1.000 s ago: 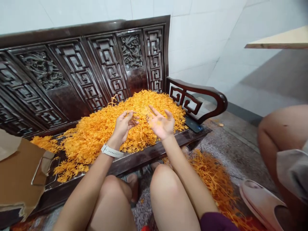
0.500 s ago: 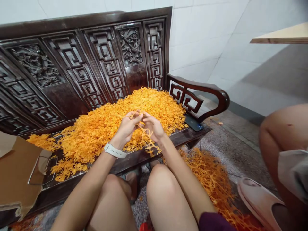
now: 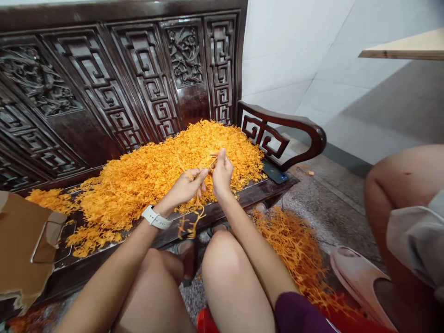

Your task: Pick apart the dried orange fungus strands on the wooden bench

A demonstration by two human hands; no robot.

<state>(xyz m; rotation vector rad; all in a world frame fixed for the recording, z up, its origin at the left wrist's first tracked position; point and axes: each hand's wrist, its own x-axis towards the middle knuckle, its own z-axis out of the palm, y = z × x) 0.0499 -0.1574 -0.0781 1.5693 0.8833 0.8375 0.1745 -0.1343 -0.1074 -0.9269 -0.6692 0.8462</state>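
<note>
Over the front edge of the dark wooden bench [image 3: 249,200], both hands hold parts of a thin orange branching strand [image 3: 197,222]. My left hand [image 3: 189,186], with a pale watch band at the wrist, pinches it between thumb and fingers, and its forked end dangles below. To the right and a little higher, my right hand [image 3: 222,173] is closed with thumb and index finger pinched on an orange piece. Behind both hands a big heap of orange strands [image 3: 138,180] covers the seat.
At the left stands a cardboard box [image 3: 24,245] beside a metal wire handle [image 3: 38,243]. A phone [image 3: 275,172] lies at the seat's right end. More orange strands [image 3: 294,245] are piled on the floor. Another person's bare leg [image 3: 398,185] and pink slipper [image 3: 357,277] are at the right.
My hands have moved apart, the right one turning upright with its fingertips raised. The dangling strand has shifted left, below my left hand. The camera view has shifted slightly.
</note>
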